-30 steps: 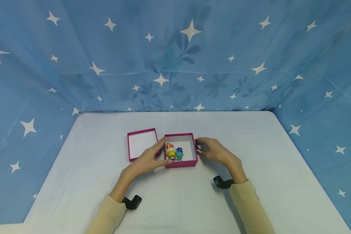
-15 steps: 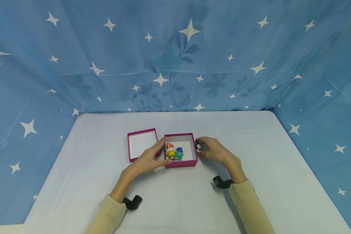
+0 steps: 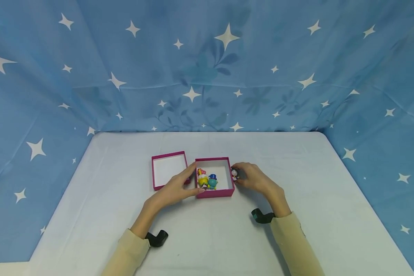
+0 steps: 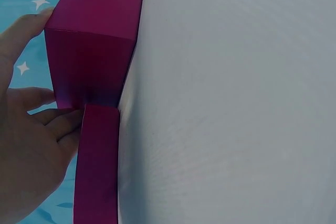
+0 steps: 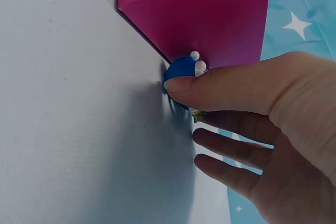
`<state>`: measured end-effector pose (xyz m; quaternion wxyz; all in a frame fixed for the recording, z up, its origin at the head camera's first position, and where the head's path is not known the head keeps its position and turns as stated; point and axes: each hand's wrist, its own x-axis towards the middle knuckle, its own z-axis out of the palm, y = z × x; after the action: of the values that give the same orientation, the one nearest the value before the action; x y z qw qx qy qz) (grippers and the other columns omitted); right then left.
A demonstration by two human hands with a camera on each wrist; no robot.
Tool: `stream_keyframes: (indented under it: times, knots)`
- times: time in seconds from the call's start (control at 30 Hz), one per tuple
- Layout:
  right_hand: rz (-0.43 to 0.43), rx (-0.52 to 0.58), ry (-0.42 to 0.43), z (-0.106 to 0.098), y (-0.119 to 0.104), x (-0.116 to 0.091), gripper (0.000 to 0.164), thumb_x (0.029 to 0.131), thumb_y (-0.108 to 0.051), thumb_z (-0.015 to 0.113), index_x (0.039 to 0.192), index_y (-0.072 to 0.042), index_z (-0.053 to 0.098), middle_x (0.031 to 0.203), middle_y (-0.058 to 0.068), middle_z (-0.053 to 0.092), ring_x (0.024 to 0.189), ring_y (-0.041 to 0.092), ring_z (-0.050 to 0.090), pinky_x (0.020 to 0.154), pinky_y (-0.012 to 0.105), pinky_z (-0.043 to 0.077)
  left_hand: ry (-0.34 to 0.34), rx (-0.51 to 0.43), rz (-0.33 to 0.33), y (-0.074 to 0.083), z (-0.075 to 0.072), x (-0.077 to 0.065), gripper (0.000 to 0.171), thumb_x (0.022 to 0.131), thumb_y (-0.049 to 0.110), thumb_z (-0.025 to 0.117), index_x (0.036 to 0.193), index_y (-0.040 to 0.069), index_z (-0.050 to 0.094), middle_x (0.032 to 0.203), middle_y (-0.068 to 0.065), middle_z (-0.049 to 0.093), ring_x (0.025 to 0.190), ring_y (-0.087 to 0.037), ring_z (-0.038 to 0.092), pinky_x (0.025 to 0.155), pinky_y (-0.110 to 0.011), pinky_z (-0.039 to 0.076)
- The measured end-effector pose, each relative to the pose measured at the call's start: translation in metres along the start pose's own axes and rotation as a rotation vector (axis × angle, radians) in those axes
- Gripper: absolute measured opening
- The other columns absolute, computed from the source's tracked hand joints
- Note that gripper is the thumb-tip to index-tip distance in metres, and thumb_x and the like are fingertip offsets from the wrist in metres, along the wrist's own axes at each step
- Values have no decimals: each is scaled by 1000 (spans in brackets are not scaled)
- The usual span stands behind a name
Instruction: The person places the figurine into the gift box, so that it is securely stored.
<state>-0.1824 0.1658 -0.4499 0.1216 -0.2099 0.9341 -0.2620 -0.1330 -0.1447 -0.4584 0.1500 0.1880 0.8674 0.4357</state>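
Observation:
A magenta box point(image 3: 215, 194) with a white inside stands open on the table. My left hand point(image 3: 174, 188) holds its left end, thumb at the front wall and index fingertip near the back corner. Inside, on the left, lie a yellow figurine point(image 3: 202, 180) with pink on it and a teal figurine point(image 3: 212, 183) with a blue hat. Against the right wall, outside the box, my right hand point(image 3: 257, 178) pinches a small dark-haired figurine point(image 3: 235, 174). The right wrist view shows that figurine's blue and white part point(image 5: 181, 69) under my thumb; the fingers hide the rest.
A shallow magenta lid point(image 3: 169, 168), white inside up, lies left of the box, partly behind my left hand. A white cloth point(image 3: 207, 237) covers the table. Blue star-patterned curtains point(image 3: 207, 65) hang behind and at both sides.
The small figurine has turned in my right hand's fingertips, so its pale face now shows more. The box, lid and left hand have stayed in place.

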Motion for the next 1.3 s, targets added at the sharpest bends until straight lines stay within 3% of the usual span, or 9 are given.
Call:
stream_keyframes:
  times: [1.0, 1.3]
  knots:
    - [-5, -43, 19, 2, 3, 1, 48, 84, -7, 83, 129, 3, 67, 129, 17, 67, 121, 35, 62, 107, 53, 52, 5, -13, -7, 2, 0, -2, 100, 91, 51, 75, 166, 18, 17, 173, 0, 18, 158, -26, 23, 122, -52, 34]
    - [35, -51, -1, 1, 3, 1, 50, 83, -11, 86, 128, 2, 69, 126, 16, 65, 116, 34, 62, 103, 49, 55, 1, -10, 8, 3, -1, -1, 100, 92, 50, 74, 166, 15, 18, 173, -2, 18, 158, -27, 22, 122, -51, 33]
